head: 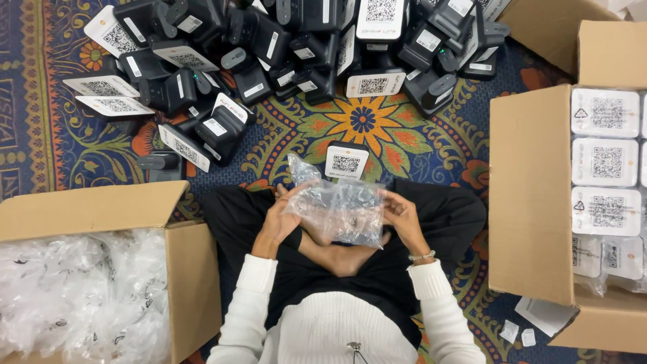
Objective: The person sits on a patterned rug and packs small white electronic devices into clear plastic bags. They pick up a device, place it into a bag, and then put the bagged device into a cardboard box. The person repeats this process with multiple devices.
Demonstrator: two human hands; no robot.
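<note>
Carpet (404,145): patterned floor covering in blue, orange and green, with a large orange flower motif just ahead of the crossed legs; everything lies on it.
Right box (532,202): open cardboard carton at the person's right, filled with neat rows of bagged white-faced units bearing square code labels.
Left box (101,205): open cardboard carton at the person's left, heaped with crumpled clear plastic bags.
Device pile (269,47): loose heap of black devices with white labelled faces, spread across the far side of the carpet, well apart from the hands.
Person: seated cross-legged in black trousers and a white ribbed sweater, seen from above.
Plastic bag (337,209): clear, crinkled bag held up over the lap between both hands; a dark item seems to sit inside, though the glare makes this hard to tell.
Single device (346,162): one white-faced unit standing on the carpet just beyond the bag, near the knees.
Left hand (280,219): fingers (291,195) curled closed on the left edge of the plastic bag.
Right hand (401,216): fingers (385,201) closed on the right edge of the bag; a beaded bracelet (422,256) rings the wrist.
Paper scraps (519,332): small white pieces on the carpet beside the right box's near corner.
</note>
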